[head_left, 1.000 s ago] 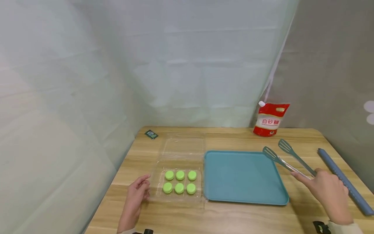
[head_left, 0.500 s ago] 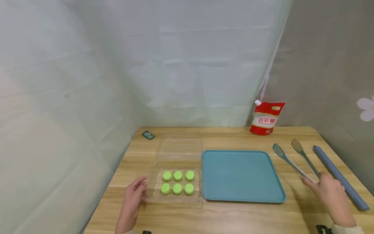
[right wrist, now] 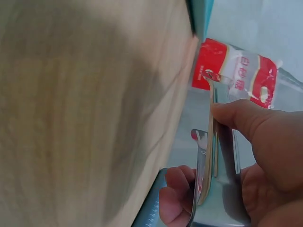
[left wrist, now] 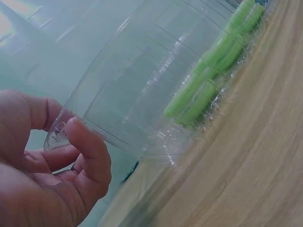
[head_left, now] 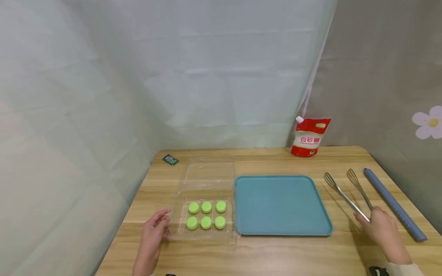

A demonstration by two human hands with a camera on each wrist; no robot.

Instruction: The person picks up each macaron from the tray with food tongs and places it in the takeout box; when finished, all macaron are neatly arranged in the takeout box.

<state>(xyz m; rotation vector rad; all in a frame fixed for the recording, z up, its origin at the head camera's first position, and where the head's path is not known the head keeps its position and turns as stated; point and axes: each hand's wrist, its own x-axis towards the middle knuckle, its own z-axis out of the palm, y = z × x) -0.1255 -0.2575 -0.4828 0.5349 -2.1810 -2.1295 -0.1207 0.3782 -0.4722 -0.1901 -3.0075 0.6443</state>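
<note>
My left hand (head_left: pixel 153 232) is at the left side of a clear plastic clamshell box (head_left: pixel 209 173), its hinged lid folded back. In the left wrist view, thumb and fingers pinch the box's rim at a corner. Several light green macarons (head_left: pixel 206 207) sit in two rows in the near half. On the other side, my right hand (head_left: pixel 382 229) grips a pair of tongs (head_left: pixel 348 199) with slotted heads, spread apart and aimed away from me. The tongs are right of a blue tray (head_left: pixel 281 207) with nothing on it. In the right wrist view, the thumb lies along one tong arm (right wrist: pixel 220 198).
A red and white sugar pouch (head_left: pixel 308 138) with a white cap stands at the back right. A blue-grey rolled-up tube (head_left: pixel 393 203) lies along the table's right side. At the back left is a small green circuit board (head_left: pixel 170 160). Curtains surround the wooden table (head_left: pixel 276 255).
My right hand has carried the tongs rightward, from over the tray's right edge to beside it. The left hand stays at the box. The whole head view has shifted slightly.
</note>
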